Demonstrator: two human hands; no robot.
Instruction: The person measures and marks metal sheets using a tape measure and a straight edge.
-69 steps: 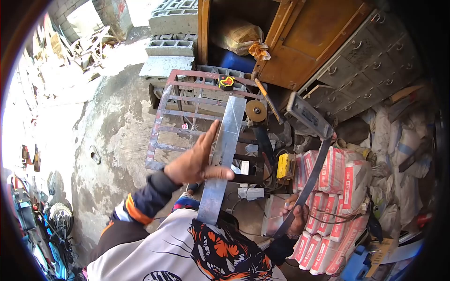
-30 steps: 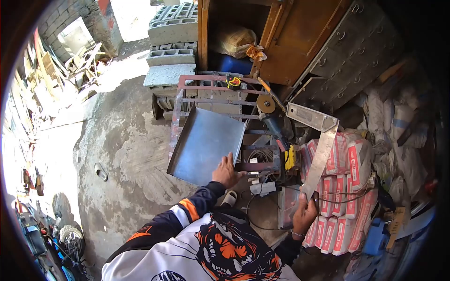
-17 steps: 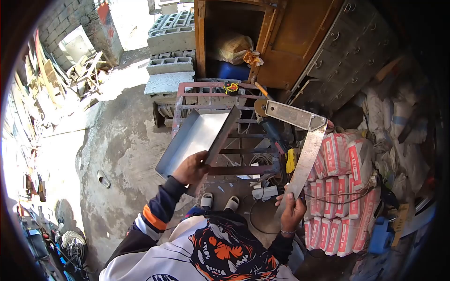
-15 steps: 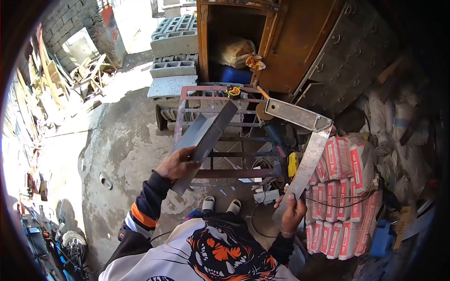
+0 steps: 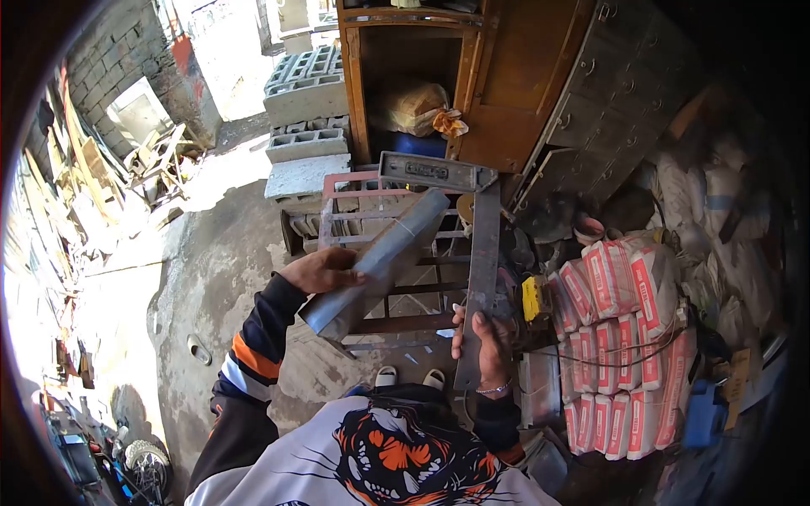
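Note:
My left hand (image 5: 325,271) is wrapped round a bent grey sheet-metal piece (image 5: 384,253), which slants up to the right over a metal frame (image 5: 413,324). In my right hand (image 5: 487,347) is the long flat blade of a metal square (image 5: 483,253), held upright. The square's thick stock points left from the blade's top, just above the sheet piece's upper end. A gap shows between the two hands. The square hides part of the frame and most of a tape measure behind it.
Concrete blocks (image 5: 305,101) and a wooden cabinet (image 5: 354,93) stand beyond the frame. Stacked red-and-white bags (image 5: 620,337) are on the right, near a yellow object (image 5: 535,298). A dark drawer cabinet (image 5: 582,110) leans behind them. Scrap wood (image 5: 93,169) lies at left.
The square has moved left and turned more upright, its stock now near the sheet piece. My left hand has rotated the sheet piece, showing its outer face. The head view has shifted slightly.

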